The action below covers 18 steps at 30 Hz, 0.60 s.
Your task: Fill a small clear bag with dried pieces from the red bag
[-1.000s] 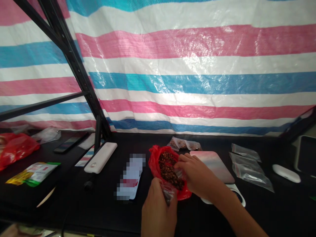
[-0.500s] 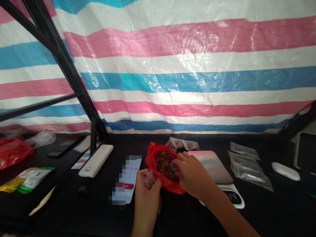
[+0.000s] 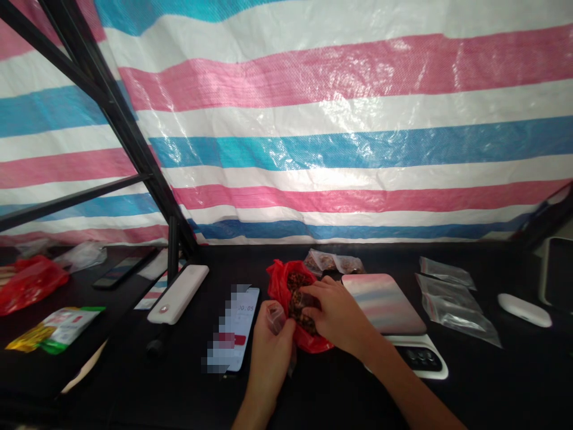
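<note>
One clear bag (image 3: 274, 316) sits in the left hand (image 3: 271, 347) as the right hand (image 3: 333, 313) reaches into an open red bag (image 3: 278, 283) on the black surface (image 3: 326, 403).
The left curls closed around its bag; the right bends over brown bits (image 3: 299, 280), its grip too obscured to tell. Both bags look light, limp and slippery, best pinched at the rim; the bits seem small, rough and loose.

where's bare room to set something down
Free: front right, black tabletop in front of the clear bags and white case; a smaller patch behind the lit phone, left of the red bag. Crowded: around that bag, with left hand, right hand and pink flat item.
</note>
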Each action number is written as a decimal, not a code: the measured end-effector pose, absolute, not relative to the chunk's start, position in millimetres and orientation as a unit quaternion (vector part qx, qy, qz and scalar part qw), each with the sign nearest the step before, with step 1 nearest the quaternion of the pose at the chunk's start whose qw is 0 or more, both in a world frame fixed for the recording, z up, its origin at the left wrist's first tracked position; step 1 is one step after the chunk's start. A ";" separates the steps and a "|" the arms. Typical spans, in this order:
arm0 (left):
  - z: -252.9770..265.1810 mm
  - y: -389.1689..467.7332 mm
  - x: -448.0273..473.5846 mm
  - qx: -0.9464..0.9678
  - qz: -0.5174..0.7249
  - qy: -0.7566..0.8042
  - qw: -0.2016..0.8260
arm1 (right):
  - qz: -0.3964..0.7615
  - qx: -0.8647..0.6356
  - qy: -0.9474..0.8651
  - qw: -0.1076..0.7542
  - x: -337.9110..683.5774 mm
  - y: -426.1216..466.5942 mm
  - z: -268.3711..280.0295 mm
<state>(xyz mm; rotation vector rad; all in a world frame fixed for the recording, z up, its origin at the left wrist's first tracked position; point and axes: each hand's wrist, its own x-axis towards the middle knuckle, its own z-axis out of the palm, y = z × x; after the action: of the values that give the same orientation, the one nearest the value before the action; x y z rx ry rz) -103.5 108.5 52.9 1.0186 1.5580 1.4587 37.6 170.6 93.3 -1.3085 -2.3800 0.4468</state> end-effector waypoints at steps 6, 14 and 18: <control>51.2 107.4 -108.2 0.449 0.573 0.670 0.145 | 0.226 -0.474 -0.805 0.275 45.6 173.3 98.2; 57.8 105.4 -106.0 0.526 0.485 0.680 0.162 | 0.289 -0.375 -0.827 0.302 48.5 152.8 122.8; 56.9 104.8 -99.2 0.541 0.481 0.672 0.156 | 0.206 -0.354 -0.876 0.255 43.3 143.0 132.5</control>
<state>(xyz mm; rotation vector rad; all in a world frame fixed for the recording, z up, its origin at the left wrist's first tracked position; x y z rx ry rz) -99.2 104.8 56.9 1.5502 1.9224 1.3773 43.3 143.0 132.5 -0.9598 -2.3788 0.5583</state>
